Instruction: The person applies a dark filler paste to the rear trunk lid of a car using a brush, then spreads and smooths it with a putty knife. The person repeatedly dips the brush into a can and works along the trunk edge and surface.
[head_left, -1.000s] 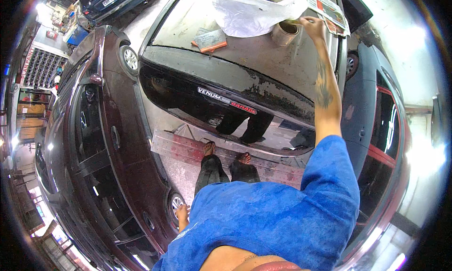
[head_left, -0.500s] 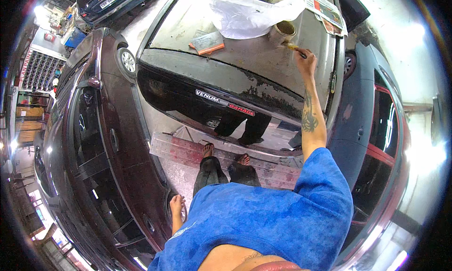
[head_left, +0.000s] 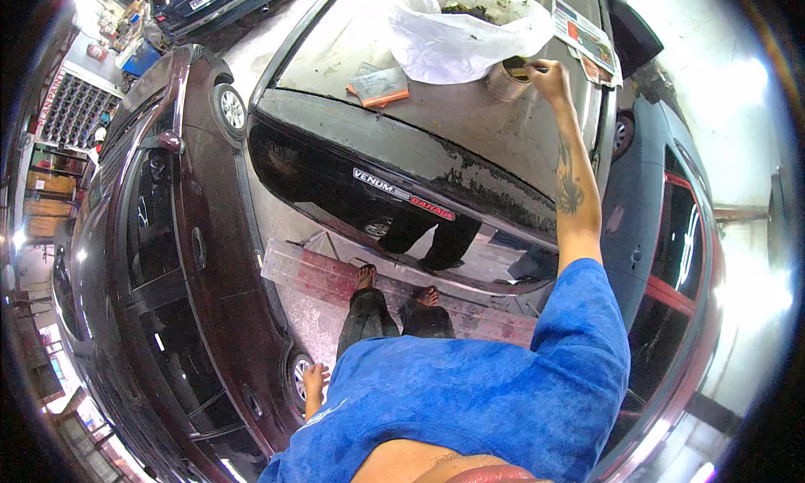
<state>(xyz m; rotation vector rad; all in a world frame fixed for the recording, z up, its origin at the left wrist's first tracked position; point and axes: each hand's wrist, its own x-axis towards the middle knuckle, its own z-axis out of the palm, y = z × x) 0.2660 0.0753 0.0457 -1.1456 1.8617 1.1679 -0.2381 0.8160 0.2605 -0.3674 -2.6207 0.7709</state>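
My right hand [head_left: 549,79] reaches over the car roof with its fingers pinched on a small brush. The brush's yellowish end dips into the mouth of a tan cylindrical can [head_left: 506,88]; most of the handle is hidden in my fingers. The can stands on the dull, worn roof [head_left: 327,51], close beside a white plastic bag [head_left: 436,54] with dark scraps in it. My left hand [head_left: 315,379] hangs low at my side near the maroon car, fingers apart and holding nothing.
A flat grey piece with orange edges [head_left: 379,87] lies on the roof, left of the bag. Newspaper sheets [head_left: 584,34] lie at its far right. I stand on a paint-stained plank [head_left: 310,272] between a maroon car [head_left: 222,257] and a blue-grey car [head_left: 625,231].
My right hand has moved up, taking the brush from beside the can into its mouth. My left hand's fingers have spread a little. The whole view has shifted slightly.
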